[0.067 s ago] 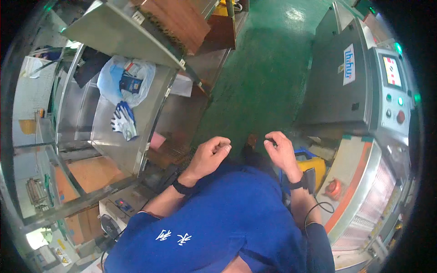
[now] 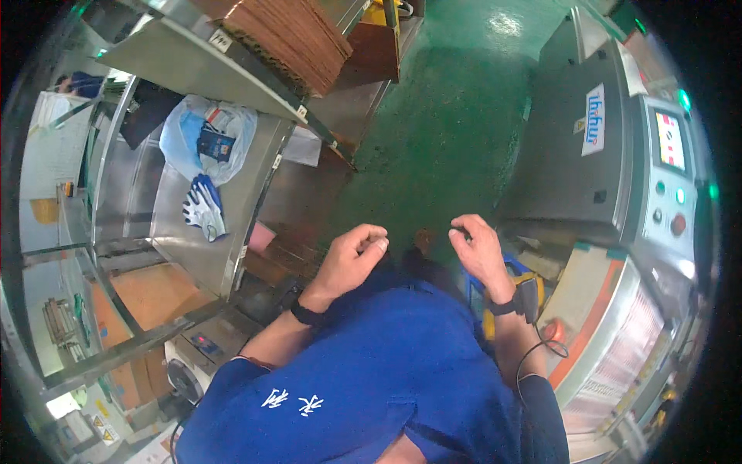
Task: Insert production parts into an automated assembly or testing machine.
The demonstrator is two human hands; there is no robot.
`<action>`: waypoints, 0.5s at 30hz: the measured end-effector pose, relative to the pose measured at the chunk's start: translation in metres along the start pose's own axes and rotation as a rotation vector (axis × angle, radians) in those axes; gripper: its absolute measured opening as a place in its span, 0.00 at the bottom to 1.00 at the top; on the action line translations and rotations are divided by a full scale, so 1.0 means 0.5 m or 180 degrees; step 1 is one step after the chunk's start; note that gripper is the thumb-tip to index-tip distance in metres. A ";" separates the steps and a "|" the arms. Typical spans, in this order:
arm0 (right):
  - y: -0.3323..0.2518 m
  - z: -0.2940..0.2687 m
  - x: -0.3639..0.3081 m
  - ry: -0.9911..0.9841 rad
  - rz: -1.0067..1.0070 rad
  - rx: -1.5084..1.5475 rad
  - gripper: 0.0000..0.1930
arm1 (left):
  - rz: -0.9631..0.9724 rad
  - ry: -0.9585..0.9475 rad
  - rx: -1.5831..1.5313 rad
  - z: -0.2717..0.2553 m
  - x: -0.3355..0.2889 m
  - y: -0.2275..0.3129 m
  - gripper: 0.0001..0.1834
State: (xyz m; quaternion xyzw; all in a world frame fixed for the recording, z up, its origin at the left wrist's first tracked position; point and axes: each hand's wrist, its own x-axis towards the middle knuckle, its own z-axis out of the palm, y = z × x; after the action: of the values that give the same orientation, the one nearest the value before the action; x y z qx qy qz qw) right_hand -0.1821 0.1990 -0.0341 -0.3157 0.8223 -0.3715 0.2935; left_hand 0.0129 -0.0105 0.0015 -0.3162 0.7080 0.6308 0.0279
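Observation:
My left hand (image 2: 354,257) is in front of my body, its fingers loosely curled in and the thumb beside them. Nothing shows in it. Level with it, my right hand (image 2: 481,249) is also loosely curled, thumb close to the bent fingers, with no object visible. The hands are apart and touch nothing. Each wrist wears a black band, and a thin black cable (image 2: 533,352) loops by my right forearm. Left of my hands, a pair of white and blue work gloves (image 2: 204,209) lies on a metal shelf (image 2: 243,178) by a clear plastic bag (image 2: 179,147) with dark blue packets.
A grey machine (image 2: 568,174) with a lit control panel (image 2: 671,182) stands right. Nearer is a white machine bed (image 2: 576,309) with an orange strip and a red-orange object (image 2: 553,330). A brown stack (image 2: 290,42) sits on the upper left shelf. Green floor (image 2: 444,147) runs ahead.
The shelving and gloves have shifted slightly left in view, and the grey machine sits a little lower. Both hands appear slightly higher. My right forearm now covers more of the red-orange object.

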 end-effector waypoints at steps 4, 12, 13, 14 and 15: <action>0.065 -0.283 0.269 0.0085 -0.0241 -0.0072 0.12 | 0.0079 0.0267 -0.0148 0.129 0.279 0.151 0.12; 0.149 -0.455 0.609 0.0397 -0.0218 -0.0216 0.12 | 0.0001 -0.0096 0.0072 0.158 0.673 0.266 0.15; 0.157 -0.481 0.652 0.0404 -0.0085 -0.0145 0.12 | 0.0037 -0.0123 0.0075 0.158 0.733 0.291 0.15; 0.164 -0.509 0.697 0.0417 0.0050 -0.0073 0.12 | 0.0142 -0.0185 0.0093 0.158 0.793 0.317 0.14; 0.170 -0.540 0.745 0.0468 0.0057 -0.0088 0.12 | 0.0247 -0.0250 0.0112 0.158 0.854 0.343 0.14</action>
State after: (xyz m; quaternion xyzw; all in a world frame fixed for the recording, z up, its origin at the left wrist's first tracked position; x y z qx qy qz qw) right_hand -0.6354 0.0840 -0.0452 -0.2842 0.8495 -0.3797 0.2312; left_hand -0.4392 -0.1140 -0.0515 -0.2630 0.7291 0.6308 0.0367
